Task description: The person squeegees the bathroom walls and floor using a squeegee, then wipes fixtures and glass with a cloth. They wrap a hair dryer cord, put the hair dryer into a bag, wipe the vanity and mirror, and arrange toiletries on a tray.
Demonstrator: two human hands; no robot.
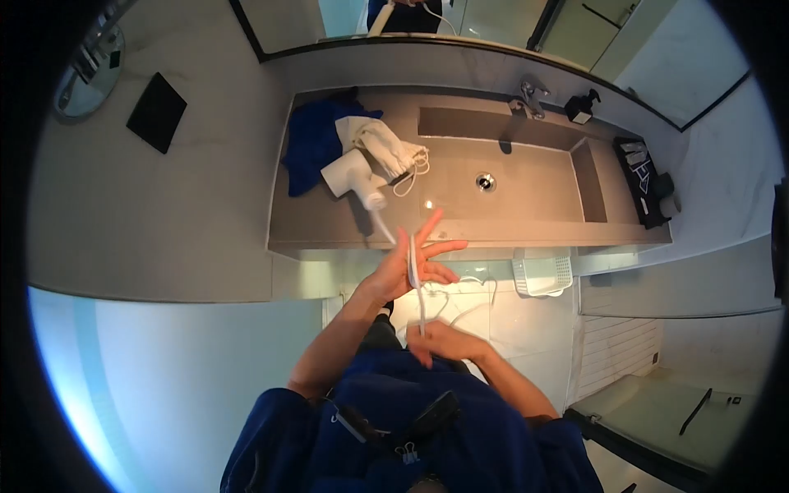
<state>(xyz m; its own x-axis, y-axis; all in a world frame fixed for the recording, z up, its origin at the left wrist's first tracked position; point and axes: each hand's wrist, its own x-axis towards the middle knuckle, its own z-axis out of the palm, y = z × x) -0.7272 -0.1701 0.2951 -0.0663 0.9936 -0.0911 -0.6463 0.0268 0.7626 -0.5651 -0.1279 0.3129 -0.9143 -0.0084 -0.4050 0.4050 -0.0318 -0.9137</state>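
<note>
A white hair dryer lies on the left part of the sink counter, its handle toward me. From the handle a white cord runs to my left hand, which is in front of the counter edge. The fingers of that hand are spread, with the cord looped across the palm. Closer to my body, my right hand is closed around the cord below the loop. More of the cord hangs toward the floor. Behind the dryer lie a cream drawstring bag and a dark blue cloth.
A sink basin with a faucet is right of the dryer. A black soap dispenser and a black tray with small items stand at the right. Below the counter is a white basket. A mirror runs along the back.
</note>
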